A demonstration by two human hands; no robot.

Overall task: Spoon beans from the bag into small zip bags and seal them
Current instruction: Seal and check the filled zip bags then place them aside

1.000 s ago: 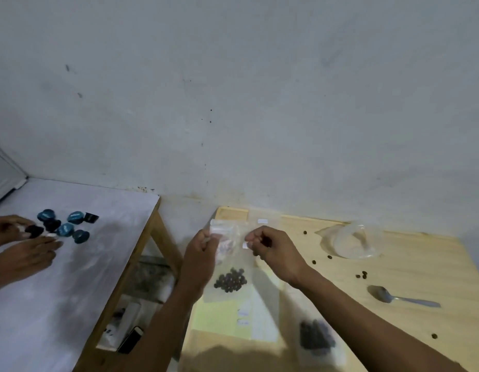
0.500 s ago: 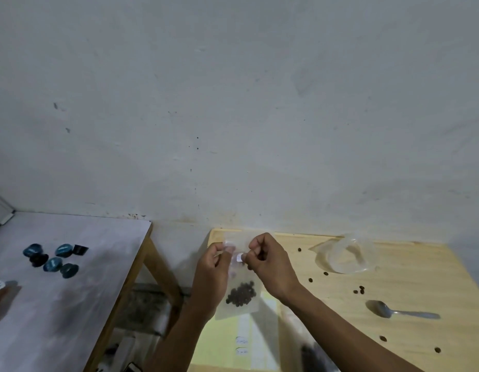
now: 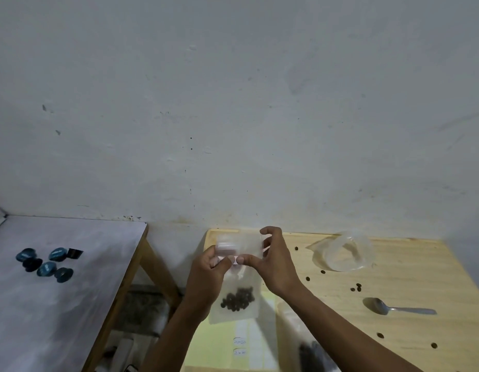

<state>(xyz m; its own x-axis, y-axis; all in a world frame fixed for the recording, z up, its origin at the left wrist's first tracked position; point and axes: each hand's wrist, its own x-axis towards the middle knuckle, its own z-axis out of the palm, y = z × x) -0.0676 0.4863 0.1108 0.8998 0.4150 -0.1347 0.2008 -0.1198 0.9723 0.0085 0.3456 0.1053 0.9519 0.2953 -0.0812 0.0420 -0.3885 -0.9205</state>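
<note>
From the head camera, a small clear zip bag [image 3: 239, 280] hangs upright in the air above the near left part of the wooden table [image 3: 410, 267]. Its upper part is blurred; a dark clump of beans [image 3: 237, 298] sits low inside it, well below the top edge.

The left hand [image 3: 206, 275] is curled closed, thumb and fingers pinching the bag's top strip at the left side. The right hand [image 3: 276, 261] pinches the same strip just beside it, thumb tip nearly touching the left thumb, while its forefinger arches loosely over the bag's upper right corner. Both hands grasp the bag and nothing else.

To the right, an open, crumpled clear bag [image 3: 343, 252] rests on the table near the wall. A metal spoon [image 3: 394, 308] lies nearer, bowl to the left, touched by neither hand. Loose beans [image 3: 356, 288] are scattered between them and farther out. Yellow paper [image 3: 249, 342] lies under the arms. Another bag with dark contents [image 3: 312, 355] shows at the lower edge, blurred.

On the grey table [image 3: 58, 304] at left sit several blue pieces [image 3: 46, 261].
</note>
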